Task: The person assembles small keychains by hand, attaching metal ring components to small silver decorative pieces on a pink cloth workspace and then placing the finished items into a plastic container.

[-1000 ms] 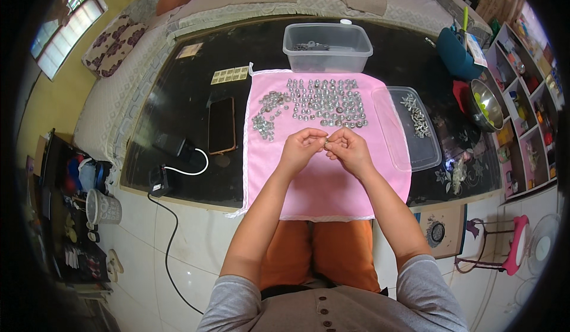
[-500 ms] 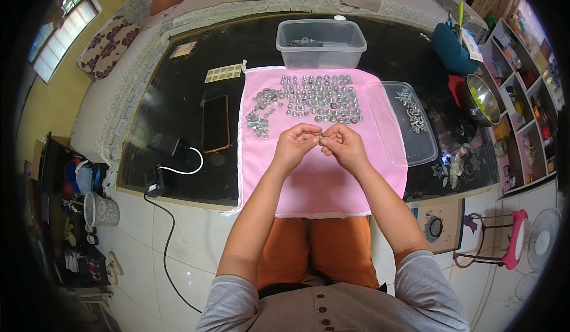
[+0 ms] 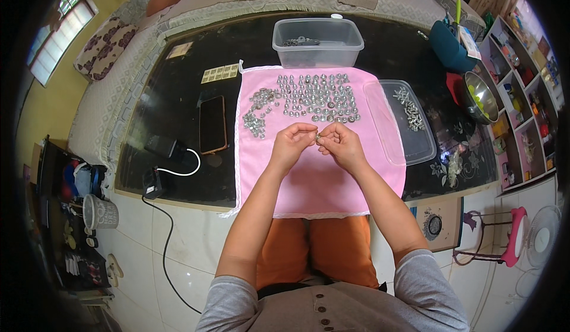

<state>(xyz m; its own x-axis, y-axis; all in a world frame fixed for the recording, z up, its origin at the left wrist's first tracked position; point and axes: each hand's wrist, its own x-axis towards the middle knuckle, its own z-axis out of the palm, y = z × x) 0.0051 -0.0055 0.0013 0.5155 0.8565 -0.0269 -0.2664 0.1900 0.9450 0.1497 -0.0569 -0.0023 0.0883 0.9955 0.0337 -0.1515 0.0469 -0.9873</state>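
Note:
My left hand (image 3: 292,144) and my right hand (image 3: 341,144) meet over the middle of a pink cloth (image 3: 332,183). Between their pinched fingertips is a small silvery metal piece (image 3: 318,137), mostly covered by the fingers, so its exact kind does not show. Just beyond the hands, many similar little metal pieces (image 3: 320,97) stand in rows on the cloth. Left of these rows lie loose heaps of flatter metal bits (image 3: 255,124). On a clear plastic lid (image 3: 418,149) to the right, overlapping the cloth's edge, is a scattering of short bolt-like metal pieces (image 3: 411,111).
A clear plastic tub (image 3: 319,56) with dark metal parts inside stands behind the cloth. To the left lie a phone (image 3: 213,124), a card sheet (image 3: 220,74) and a charger with its cable (image 3: 153,183). A steel bowl (image 3: 482,97) and teal holder (image 3: 450,47) stand at the right.
The whole view has shifted slightly. Both hands stay together at the same spot over the cloth, fingers still pinching the small metal piece with slight finger movement.

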